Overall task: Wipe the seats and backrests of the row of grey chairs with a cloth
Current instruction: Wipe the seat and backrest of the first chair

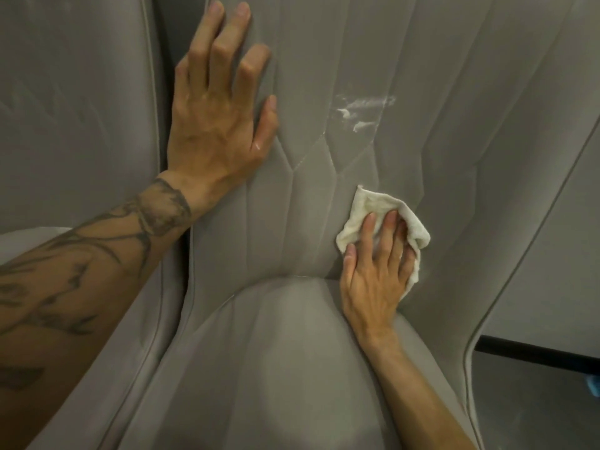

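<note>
A grey padded chair fills the view, its stitched backrest (324, 76) above and its rounded seat cushion (276, 352) below. My right hand (376, 271) presses a crumpled white cloth (367, 206) flat against the lower backrest, just above the seat crease. White smeared streaks (360, 110) mark the backrest above the cloth. My left hand (220, 102) lies flat with fingers spread on the backrest's left edge and holds nothing.
A neighbouring grey chair (74, 108) stands close on the left, with a dark gap between the two. Another grey chair (552, 222) sits to the right, with a black strip (535, 349) and grey floor (526, 410) below it.
</note>
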The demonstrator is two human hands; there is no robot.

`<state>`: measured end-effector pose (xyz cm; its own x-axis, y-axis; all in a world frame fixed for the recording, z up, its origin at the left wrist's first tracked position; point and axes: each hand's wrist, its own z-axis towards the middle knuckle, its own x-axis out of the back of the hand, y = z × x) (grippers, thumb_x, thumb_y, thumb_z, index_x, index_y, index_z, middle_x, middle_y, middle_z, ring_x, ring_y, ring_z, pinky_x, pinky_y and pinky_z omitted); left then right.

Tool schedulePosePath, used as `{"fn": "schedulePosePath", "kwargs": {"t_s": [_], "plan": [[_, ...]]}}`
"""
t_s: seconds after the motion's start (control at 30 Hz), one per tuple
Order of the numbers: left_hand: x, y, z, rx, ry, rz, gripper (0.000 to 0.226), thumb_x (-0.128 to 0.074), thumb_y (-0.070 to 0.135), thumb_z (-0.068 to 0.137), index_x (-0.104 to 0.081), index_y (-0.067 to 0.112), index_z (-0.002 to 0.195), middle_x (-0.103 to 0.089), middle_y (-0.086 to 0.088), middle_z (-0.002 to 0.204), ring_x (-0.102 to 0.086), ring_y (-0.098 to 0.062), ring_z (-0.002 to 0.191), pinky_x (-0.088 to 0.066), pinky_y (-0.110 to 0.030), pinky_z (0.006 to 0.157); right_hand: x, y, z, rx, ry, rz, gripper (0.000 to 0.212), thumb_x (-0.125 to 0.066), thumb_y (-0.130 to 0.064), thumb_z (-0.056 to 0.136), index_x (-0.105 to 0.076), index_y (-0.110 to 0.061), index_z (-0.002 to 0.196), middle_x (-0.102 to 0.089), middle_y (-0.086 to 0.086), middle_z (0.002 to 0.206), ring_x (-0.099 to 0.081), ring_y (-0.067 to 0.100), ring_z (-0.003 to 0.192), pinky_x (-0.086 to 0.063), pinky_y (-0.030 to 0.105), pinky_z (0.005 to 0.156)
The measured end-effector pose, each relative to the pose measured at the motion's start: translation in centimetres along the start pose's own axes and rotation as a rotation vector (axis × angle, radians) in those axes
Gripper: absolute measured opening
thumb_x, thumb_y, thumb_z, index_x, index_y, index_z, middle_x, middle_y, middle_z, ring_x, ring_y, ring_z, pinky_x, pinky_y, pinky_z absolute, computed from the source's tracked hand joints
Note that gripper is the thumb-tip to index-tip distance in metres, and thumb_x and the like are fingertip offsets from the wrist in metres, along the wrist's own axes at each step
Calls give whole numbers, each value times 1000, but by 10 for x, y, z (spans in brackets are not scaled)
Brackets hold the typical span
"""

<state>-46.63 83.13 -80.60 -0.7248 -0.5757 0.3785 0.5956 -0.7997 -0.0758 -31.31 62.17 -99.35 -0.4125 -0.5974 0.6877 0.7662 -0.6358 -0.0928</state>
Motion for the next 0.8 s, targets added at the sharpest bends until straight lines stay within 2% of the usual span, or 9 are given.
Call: {"fn": "schedulePosePath", "kwargs": {"t_s": [0.1,0.17,0.23,0.37,0.43,0.5,0.57,0.67,0.8], "plan": [[3,3,0,-7,-12,9,41,-54,29,102,-50,8,137,-40,-21,163,-35,-43,154,-38,-48,114,11,0,39,40,83,6,64,-39,-34,109,-12,-21,166,-1,9,172,-6,24,161,-5,42,129],[3,3,1,-13,-7,12,41,-54,29,102,-49,9,138,-40,-21,163,-35,-43,153,-38,-48,115,14,-5,81,-44,193,24,61,-31,-37,111,-9,-23,166,-5,7,174,0,20,161,1,41,130],[2,2,0,-12,-9,5,41,-54,29,102,-47,10,138,-40,-21,163,-35,-42,154,-38,-48,116,14,-11,91,-104,252,35,60,-28,-38,111,-9,-23,166,-9,8,173,-2,20,161,-1,42,130],[1,0,-1,-17,-14,-3,42,-54,28,101,-45,11,139,-39,-20,164,-34,-42,154,-40,-47,114,1,-9,19,-6,81,34,60,-30,-35,110,-13,-18,165,-7,11,172,1,20,161,-13,45,128],[2,1,0,-8,-18,-8,44,-54,28,101,-43,12,140,-38,-20,165,-33,-42,155,-40,-47,115,2,-5,7,20,16,49,63,-34,-33,108,-12,-17,165,-7,13,172,5,19,160,-12,46,127],[4,3,-5,3,-45,-14,47,-53,28,103,-40,13,145,-35,-20,167,-29,-42,157,-39,-48,117,7,-6,28,22,32,55,64,-35,-33,108,-10,-18,166,-6,12,172,4,19,161,-8,44,128],[6,4,-19,11,-84,-22,52,-52,29,104,-36,13,152,-30,-20,170,-24,-41,159,-38,-50,118,15,-9,63,4,123,46,63,-30,-34,110,-7,-19,166,-5,11,173,1,21,161,-2,42,130],[9,4,-45,35,-120,-38,55,-50,29,106,-33,13,156,-25,-18,172,-18,-39,161,-35,-52,120,19,-12,97,-97,235,57,61,-28,-36,111,-10,-20,166,-8,8,174,-4,21,161,-1,42,130],[9,5,-62,53,-118,-59,55,-51,26,106,-35,12,157,-26,-17,171,-19,-39,161,-35,-53,121,6,-10,29,-42,104,36,63,-37,-32,109,-14,-17,165,-9,11,173,-3,22,161,-15,46,127]]}}
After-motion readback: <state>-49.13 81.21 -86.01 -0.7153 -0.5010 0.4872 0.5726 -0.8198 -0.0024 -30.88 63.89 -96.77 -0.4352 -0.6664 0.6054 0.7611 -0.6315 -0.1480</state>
